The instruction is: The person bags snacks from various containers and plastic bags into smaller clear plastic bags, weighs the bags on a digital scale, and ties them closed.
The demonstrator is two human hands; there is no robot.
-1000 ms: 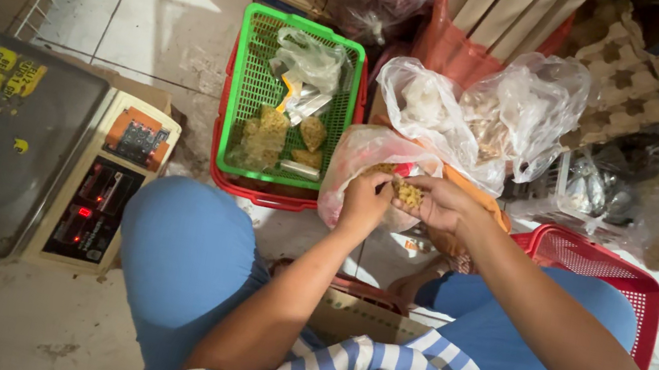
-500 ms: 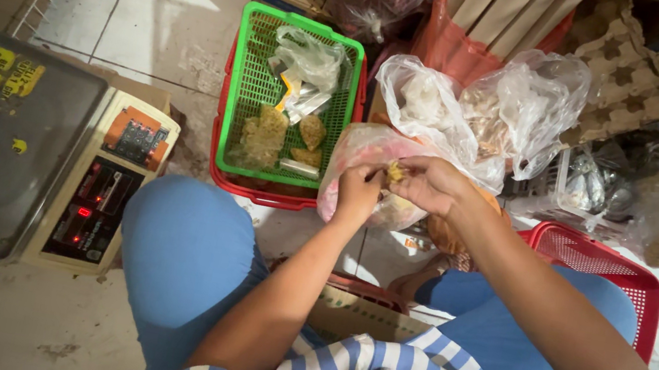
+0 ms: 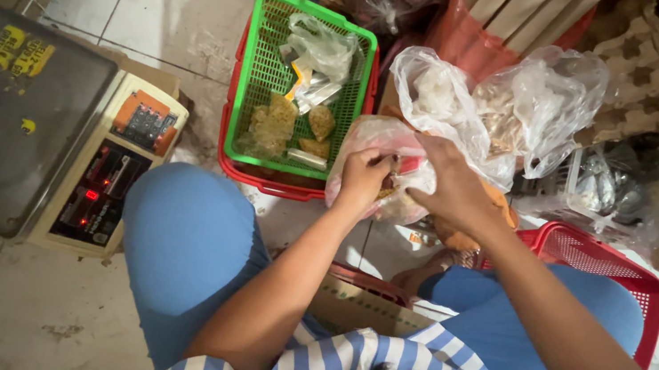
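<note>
My left hand point(image 3: 363, 178) and my right hand point(image 3: 454, 185) meet in front of my knees at a clear plastic bag point(image 3: 377, 144) with a reddish tint. Both hands grip the bag's mouth, and small yellowish-brown pieces show between my fingers. The bag rests against a green plastic basket point(image 3: 261, 74) that holds small packed bags and flat brown pieces. That basket sits inside a red basket point(image 3: 258, 180).
An electronic scale point(image 3: 24, 127) with a steel pan and lit red display stands on the tiled floor at my left. Several filled clear bags point(image 3: 501, 107) lie beyond my hands, a red basket point(image 3: 603, 269) by my right knee, egg cartons point(image 3: 637, 77) behind, a cardboard box point(image 3: 353, 307) between my legs.
My hands have shifted slightly left along the bag's mouth and closed tighter together. The scale and baskets have not moved.
</note>
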